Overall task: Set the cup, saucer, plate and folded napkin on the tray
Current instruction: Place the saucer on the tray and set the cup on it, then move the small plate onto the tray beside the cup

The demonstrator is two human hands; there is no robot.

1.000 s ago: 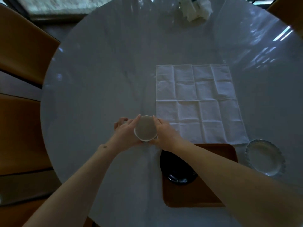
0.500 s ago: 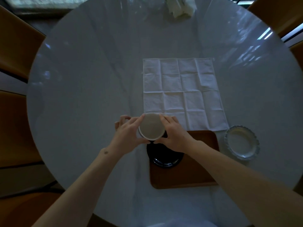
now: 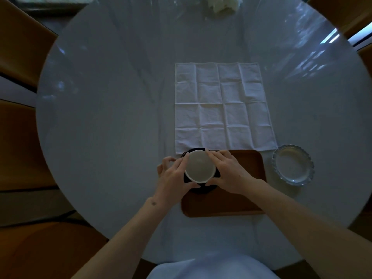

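Now both hands, left hand (image 3: 174, 176) and right hand (image 3: 226, 173), pinch the white cup (image 3: 199, 166) over the black saucer (image 3: 201, 189) on the tray's (image 3: 231, 204) left end, lower centre. Next it probably must go down gently, centred.

- The cup (image 3: 199, 166), a second ago over bare surface (image 3: 104, 121) at about ten o'clock of the dark saucer (image 3: 202, 190), now sits right above it.
- Both hands, the left hand (image 3: 174, 178) and the right hand (image 3: 227, 171), came along with it, still cupping its sides, now over the left end of the tray (image 3: 237, 202).
- The saucer, earlier mostly open to view, is now largely covered by cup and hands.
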